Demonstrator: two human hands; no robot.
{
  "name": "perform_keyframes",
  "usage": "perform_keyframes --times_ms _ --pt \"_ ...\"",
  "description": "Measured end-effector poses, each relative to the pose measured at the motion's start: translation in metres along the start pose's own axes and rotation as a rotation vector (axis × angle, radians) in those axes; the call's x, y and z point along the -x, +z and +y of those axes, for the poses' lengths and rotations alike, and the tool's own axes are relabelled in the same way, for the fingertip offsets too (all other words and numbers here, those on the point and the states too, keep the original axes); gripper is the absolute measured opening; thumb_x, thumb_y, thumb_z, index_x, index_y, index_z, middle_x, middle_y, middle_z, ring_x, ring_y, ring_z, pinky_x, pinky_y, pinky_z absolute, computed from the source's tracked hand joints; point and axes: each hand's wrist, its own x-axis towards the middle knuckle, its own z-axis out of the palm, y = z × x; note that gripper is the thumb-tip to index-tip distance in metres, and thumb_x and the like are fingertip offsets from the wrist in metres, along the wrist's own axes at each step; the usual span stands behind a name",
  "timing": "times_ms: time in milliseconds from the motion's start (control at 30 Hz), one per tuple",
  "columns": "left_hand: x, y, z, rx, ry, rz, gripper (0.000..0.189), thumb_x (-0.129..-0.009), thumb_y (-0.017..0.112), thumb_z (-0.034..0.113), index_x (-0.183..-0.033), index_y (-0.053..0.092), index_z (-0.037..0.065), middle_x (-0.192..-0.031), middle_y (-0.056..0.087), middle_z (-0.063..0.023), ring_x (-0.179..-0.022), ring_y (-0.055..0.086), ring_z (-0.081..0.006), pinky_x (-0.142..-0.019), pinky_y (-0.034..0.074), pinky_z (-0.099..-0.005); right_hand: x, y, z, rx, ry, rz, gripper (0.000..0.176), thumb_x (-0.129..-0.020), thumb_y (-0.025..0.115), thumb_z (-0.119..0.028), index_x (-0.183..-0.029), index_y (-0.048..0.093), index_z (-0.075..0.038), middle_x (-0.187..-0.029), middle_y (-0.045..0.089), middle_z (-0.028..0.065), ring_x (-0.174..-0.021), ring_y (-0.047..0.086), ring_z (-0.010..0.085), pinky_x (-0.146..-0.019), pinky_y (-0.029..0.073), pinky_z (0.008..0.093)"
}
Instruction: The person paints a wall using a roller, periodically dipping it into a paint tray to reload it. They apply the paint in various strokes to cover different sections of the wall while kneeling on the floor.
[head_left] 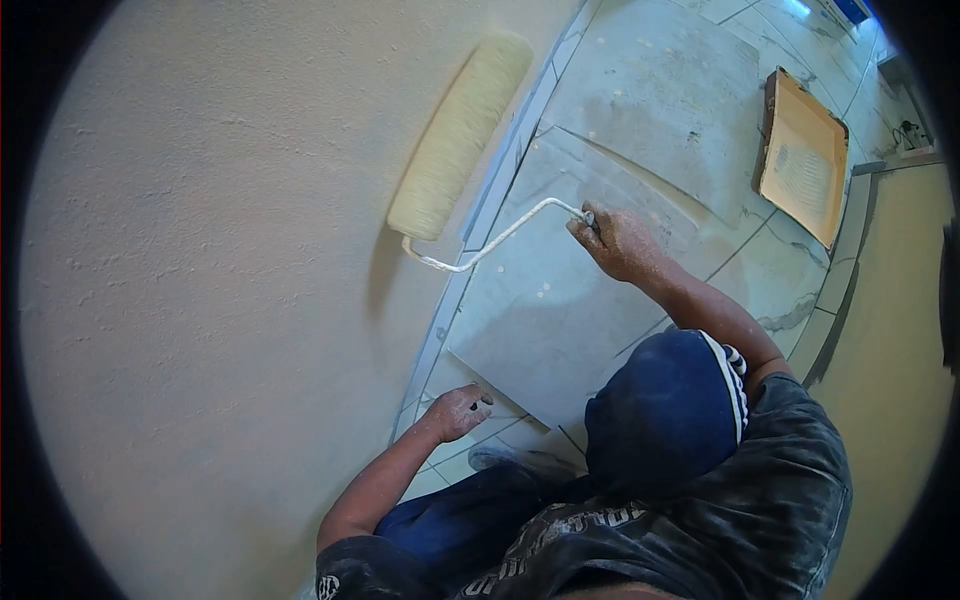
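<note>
My right hand (625, 245), dusted with pale specks, is closed around the handle end of a paint roller. The bent white wire frame (500, 236) runs left from my fist to a long cream roller sleeve (460, 135). That sleeve lies against or very close to the beige wall (230, 220), just above its foot; contact is not certain. A shadow falls beside it on the wall. Lower down, near the base of the wall, my left hand (460, 412) has its fingers loosely curled, with nothing visible in them. My raised knee (660, 405) in blue cloth stands between my arms.
A paint tray (808, 150) with a coated orange-tan inside sits on the tiles at the right. Large grey sheets (650, 90) with paint specks cover the floor along the wall. A narrow skirting strip (535, 105) edges the wall. Another low wall (895, 290) stands on the right.
</note>
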Motion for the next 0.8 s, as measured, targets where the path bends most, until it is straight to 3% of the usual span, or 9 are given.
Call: perform_keyframes --times_ms 133,333,500,567,633,800 --pt "0.000 -0.004 0.012 0.033 -0.058 -0.008 0.036 -0.094 0.053 0.039 -0.108 0.059 0.006 -0.104 0.061 -0.0167 -0.089 0.063 -0.0331 -0.081 0.051 -0.0425 -0.003 -0.022 -0.034 0.013 -0.043 0.040 0.037 -0.098 0.055 -0.035 -0.087 0.056 0.001 -0.065 0.054 0.0245 -0.065 0.055 0.0452 -0.061 0.040 0.0507" --pt "-0.001 -0.009 0.023 0.092 0.029 0.076 0.038 -0.097 0.052 0.041 -0.108 0.059 0.006 -0.105 0.061 -0.0150 -0.091 0.063 -0.0304 -0.084 0.050 -0.0402 -0.009 -0.053 -0.082 -0.043 -0.075 0.050 0.042 -0.098 0.056 -0.038 -0.083 0.058 0.001 -0.066 0.059 0.0246 -0.066 0.059 0.0453 -0.063 0.044 0.0520" --pt "0.000 0.004 0.003 -0.014 0.157 0.204 0.038 -0.099 0.049 0.041 -0.108 0.060 0.005 -0.107 0.061 -0.0178 -0.100 0.060 -0.0372 -0.089 0.048 -0.0433 -0.012 -0.071 -0.107 -0.074 -0.223 0.141 0.041 -0.097 0.056 -0.038 -0.087 0.057 0.002 -0.069 0.059 0.0278 -0.071 0.059 0.0486 -0.065 0.044 0.0535" --pt "0.001 -0.003 0.009 0.003 0.076 0.138 0.038 -0.101 0.047 0.039 -0.108 0.060 0.004 -0.107 0.061 -0.0193 -0.103 0.059 -0.0395 -0.091 0.047 -0.0445 -0.013 -0.081 -0.121 -0.106 -0.282 0.195 0.040 -0.097 0.056 -0.038 -0.088 0.056 0.002 -0.070 0.059 0.0275 -0.072 0.059 0.0486 -0.066 0.045 0.0537" --pt "-0.001 -0.005 0.010 0.011 0.122 0.144 0.039 -0.101 0.045 0.038 -0.108 0.060 0.002 -0.106 0.061 -0.0204 -0.102 0.059 -0.0397 -0.091 0.047 -0.0447 -0.012 -0.094 -0.138 -0.084 -0.238 0.140 0.040 -0.097 0.056 -0.037 -0.088 0.056 0.002 -0.070 0.059 0.0273 -0.073 0.060 0.0486 -0.067 0.045 0.0540" --pt "-0.012 0.016 -0.024 -0.129 0.256 0.192 0.040 -0.103 0.043 0.038 -0.112 0.059 0.002 -0.110 0.061 -0.0204 -0.105 0.058 -0.0389 -0.092 0.047 -0.0446 0.009 -0.125 -0.179 -0.125 -0.357 0.235 0.040 -0.098 0.055 -0.033 -0.084 0.056 0.004 -0.067 0.058 0.0257 -0.069 0.059 0.0462 -0.065 0.044 0.0504"
